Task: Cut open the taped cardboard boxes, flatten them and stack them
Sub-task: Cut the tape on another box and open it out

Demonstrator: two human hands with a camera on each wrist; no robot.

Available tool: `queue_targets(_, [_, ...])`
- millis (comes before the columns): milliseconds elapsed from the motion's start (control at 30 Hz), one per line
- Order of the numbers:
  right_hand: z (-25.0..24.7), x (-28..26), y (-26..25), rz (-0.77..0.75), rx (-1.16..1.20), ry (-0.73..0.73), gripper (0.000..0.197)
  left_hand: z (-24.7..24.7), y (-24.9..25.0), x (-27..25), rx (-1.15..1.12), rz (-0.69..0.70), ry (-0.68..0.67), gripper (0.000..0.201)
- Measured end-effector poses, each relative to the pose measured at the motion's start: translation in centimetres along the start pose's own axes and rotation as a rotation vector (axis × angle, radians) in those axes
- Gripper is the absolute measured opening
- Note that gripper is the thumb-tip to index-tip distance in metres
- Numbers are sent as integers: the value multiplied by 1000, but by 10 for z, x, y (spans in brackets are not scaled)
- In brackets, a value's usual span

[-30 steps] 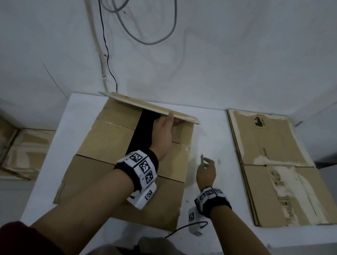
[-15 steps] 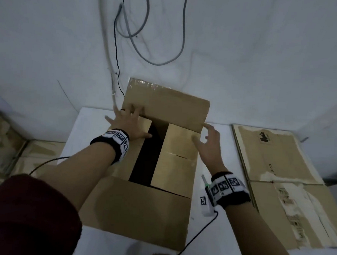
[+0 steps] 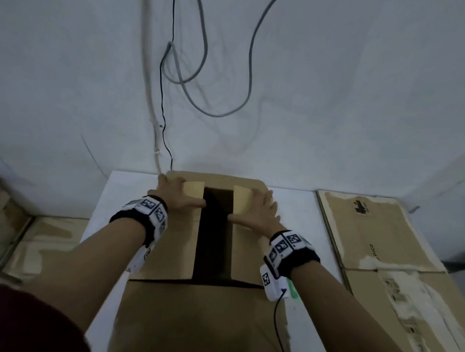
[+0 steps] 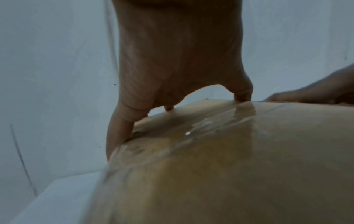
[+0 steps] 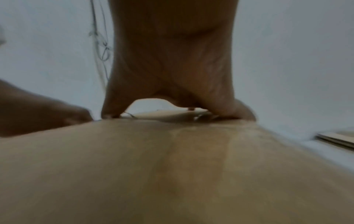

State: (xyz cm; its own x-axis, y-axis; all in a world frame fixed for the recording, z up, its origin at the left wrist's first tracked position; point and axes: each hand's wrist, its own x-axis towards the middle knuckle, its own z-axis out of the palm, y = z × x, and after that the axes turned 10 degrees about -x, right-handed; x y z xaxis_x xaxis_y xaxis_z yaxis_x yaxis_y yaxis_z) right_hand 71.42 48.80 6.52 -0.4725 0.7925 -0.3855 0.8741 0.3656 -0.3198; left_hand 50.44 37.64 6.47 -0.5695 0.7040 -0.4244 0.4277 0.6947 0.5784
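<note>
Bare forearms, dark red sleeves (image 3: 13, 320) pushed up near the elbows. Black wristbands (image 3: 302, 257) on both wrists with white blocks of black-and-white square tags. Small white module (image 3: 272, 283) under the right band, thin black cable (image 3: 280, 334) trailing off it.

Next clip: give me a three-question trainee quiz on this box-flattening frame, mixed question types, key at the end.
1. True or false: the left hand and right hand each press on an inner flap of the open cardboard box.
2. Where does the stack of flattened boxes lie on the white table?
A. left of the open box
B. right of the open box
C. on top of it
3. Fill in: between the two inner flaps shows a dark ____.

Key: 1 true; 2 B; 3 gap.
</note>
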Motion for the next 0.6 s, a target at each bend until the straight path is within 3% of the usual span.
queue_targets(67, [-18, -9, 19, -130, 356, -64, 103, -14, -5, -12, -218, -31, -80, 111])
queue_targets(167, [-43, -30, 54, -189, 702, -154, 67, -43, -26, -39, -654, -43, -192, 73])
queue_targets(233, [-58, -46, 81, -173, 779, -50, 42, -64, -43, -60, -845, 34, -222, 46])
queue_targets(300, [-69, -61, 109, -127, 735, 134, 30, -82, -60, -80, -919, 63, -170, 42])
queue_targets(400, [-67, -78, 140, -61, 336, 345, 54, -96, -85, -94, -698, 120, 21, 27])
queue_targets(467, [-52, -88, 143, -43, 163, 380, 62, -93, -105, -86, -375, 102, 128, 57])
queue_targets(533, [-28, -94, 134, -76, -57, 433, 48, -78, -121, -82, -47, 24, 234, 75])
queue_targets(600, [-7, -102, 119, -87, -244, 491, 32, -54, -129, -83, 117, 84, 333, 62])
